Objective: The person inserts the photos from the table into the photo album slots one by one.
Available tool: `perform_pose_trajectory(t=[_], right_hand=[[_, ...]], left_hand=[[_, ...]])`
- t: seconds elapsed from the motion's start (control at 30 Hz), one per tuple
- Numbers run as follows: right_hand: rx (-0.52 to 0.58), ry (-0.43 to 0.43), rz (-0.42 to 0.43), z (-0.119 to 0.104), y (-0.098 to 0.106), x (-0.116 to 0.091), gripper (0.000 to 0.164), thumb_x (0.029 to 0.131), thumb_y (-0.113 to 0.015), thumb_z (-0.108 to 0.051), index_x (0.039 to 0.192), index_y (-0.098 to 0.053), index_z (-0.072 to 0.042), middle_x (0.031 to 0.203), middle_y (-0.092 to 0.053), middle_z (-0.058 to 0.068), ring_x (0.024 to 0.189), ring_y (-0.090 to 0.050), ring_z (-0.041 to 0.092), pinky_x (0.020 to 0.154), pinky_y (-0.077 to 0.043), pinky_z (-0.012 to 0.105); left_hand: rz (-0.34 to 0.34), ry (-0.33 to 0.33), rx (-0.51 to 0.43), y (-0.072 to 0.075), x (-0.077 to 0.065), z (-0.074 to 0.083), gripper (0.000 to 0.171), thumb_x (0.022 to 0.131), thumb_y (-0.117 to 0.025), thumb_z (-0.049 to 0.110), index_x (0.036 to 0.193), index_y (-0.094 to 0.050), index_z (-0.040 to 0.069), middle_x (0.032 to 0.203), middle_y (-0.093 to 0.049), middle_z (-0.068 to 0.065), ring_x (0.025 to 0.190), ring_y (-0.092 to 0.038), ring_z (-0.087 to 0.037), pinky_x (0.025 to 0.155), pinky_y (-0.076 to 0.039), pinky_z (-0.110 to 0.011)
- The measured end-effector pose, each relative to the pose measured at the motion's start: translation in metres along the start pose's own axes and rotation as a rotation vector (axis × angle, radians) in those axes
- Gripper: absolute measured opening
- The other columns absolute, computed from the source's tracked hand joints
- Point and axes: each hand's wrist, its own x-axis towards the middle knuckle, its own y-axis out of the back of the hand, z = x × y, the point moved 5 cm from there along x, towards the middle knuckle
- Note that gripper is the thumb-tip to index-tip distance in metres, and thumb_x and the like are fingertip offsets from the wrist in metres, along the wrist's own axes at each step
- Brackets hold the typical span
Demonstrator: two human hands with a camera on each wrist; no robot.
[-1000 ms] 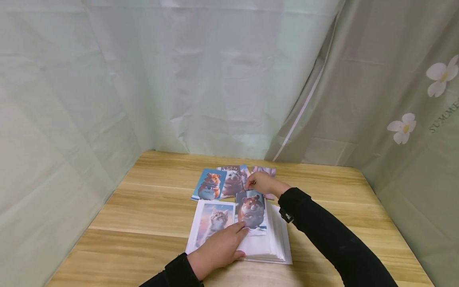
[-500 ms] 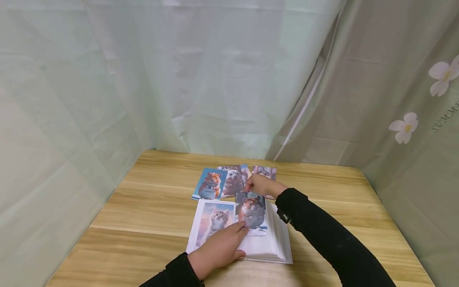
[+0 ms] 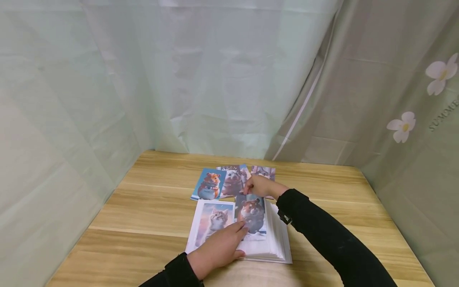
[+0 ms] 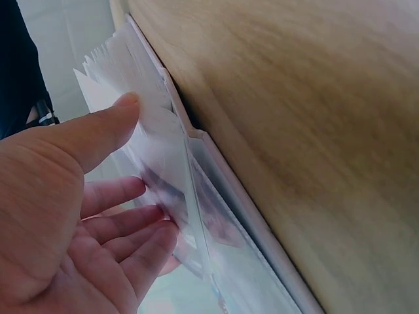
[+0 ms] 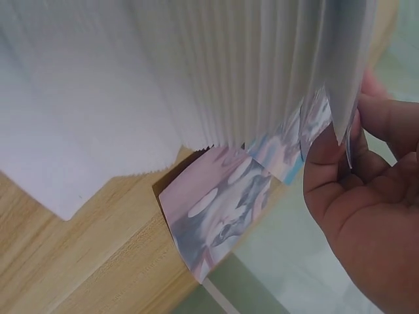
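A photo album [image 3: 258,249] lies spread on the table, its left page showing a kitten picture [image 3: 208,219] behind the left hand. On the right page is a hamster photo card [image 3: 252,213], its lower part at the clear pocket. My right hand [image 3: 259,185] pinches the card's top edge; in the right wrist view that hand [image 5: 373,170] has thumb and finger at the page corner. My left hand [image 3: 220,249] rests across the album's middle, fingertips on the card's lower left. In the left wrist view, its thumb [image 4: 108,127] lies on the clear pages, its fingers loosely extended.
Behind the album lie several photo cards, among them a blue hamster card [image 3: 209,184], a card with a crowned grey animal [image 3: 233,181] and a pinkish card [image 3: 263,171]. Pale curtains [image 3: 229,79] hang around the wooden table [image 3: 143,207].
The hamster photo card has slid slightly toward the person, lower on the right page, with the right hand following at its top edge. The left hand stays in place.
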Motion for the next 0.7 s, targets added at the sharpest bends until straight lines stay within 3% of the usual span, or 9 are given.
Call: perform_pose_trajectory(t=[0.23, 0.7], right_hand=[[0.016, 0.007, -0.010, -0.0009, -0.0016, -0.0006, 0.026, 0.087, -0.056, 0.013, 0.085, -0.078, -0.003, 0.084, -0.074, 0.002, 0.080, -0.063, 0.008, 0.076, -0.052, 0.023], [0.027, -0.005, -0.050, -0.0033, -0.0089, -0.0033, 0.028, 0.087, -0.056, 0.014, 0.085, -0.077, -0.004, 0.086, -0.074, 0.001, 0.078, -0.061, 0.006, 0.072, -0.050, 0.021]], left_hand=[[0.010, -0.009, 0.009, -0.0009, -0.0001, -0.0007, 0.065, 0.089, -0.076, 0.039, 0.141, -0.056, 0.004, 0.148, -0.051, -0.012, 0.134, -0.051, -0.022, 0.107, -0.045, -0.032], [0.028, -0.012, 0.026, 0.0001, 0.0009, -0.0005, 0.067, 0.087, -0.078, 0.038, 0.141, -0.055, 0.005, 0.144, -0.054, -0.011, 0.132, -0.053, -0.022, 0.106, -0.046, -0.032]])
